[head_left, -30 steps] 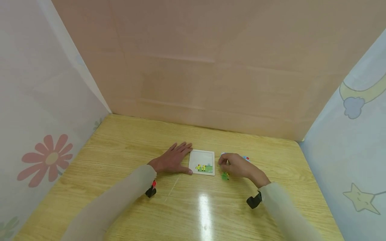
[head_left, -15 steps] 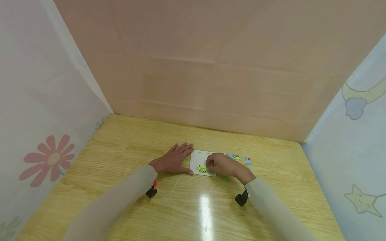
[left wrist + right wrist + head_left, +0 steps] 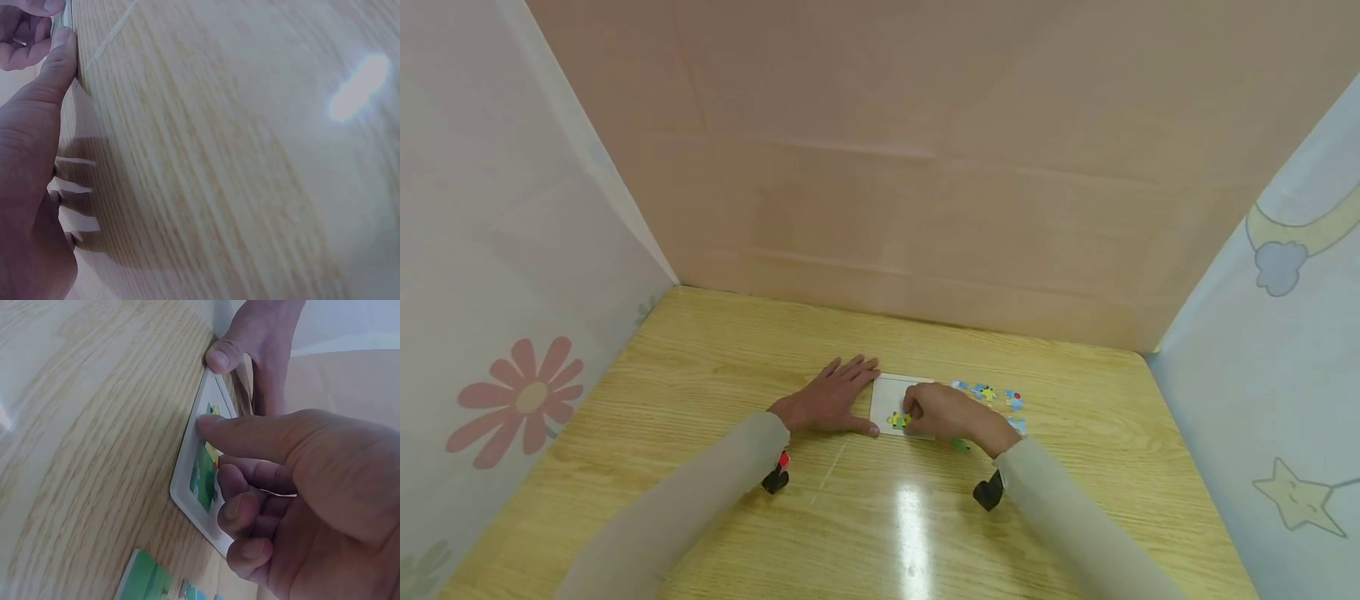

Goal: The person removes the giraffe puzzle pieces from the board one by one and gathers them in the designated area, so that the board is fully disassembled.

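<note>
A small white puzzle tray (image 3: 886, 392) lies on the table with a few green and yellow pieces along its near edge. My left hand (image 3: 829, 404) lies spread at the tray's left side, its thumb at the near left corner and its fingertips by the far one. Over the tray's right half, my right hand (image 3: 951, 410) pinches at a puzzle piece among those in the tray. In the right wrist view its thumb (image 3: 215, 424) rests on the green and yellow puzzle pieces (image 3: 203, 472), with the other fingers curled. The index fingertip is hidden behind the thumb.
Several loose blue and yellow puzzle pieces (image 3: 985, 392) lie right of the tray, one with a red spot (image 3: 1014, 400). A green piece (image 3: 961, 445) lies nearer, partly under the right hand. A tan backdrop (image 3: 880, 208) and patterned side sheets bound the wooden table (image 3: 737, 333).
My right hand has moved left from the loose pieces onto the tray, then slightly farther left over the placed pieces. The left hand and tray have stayed put.
</note>
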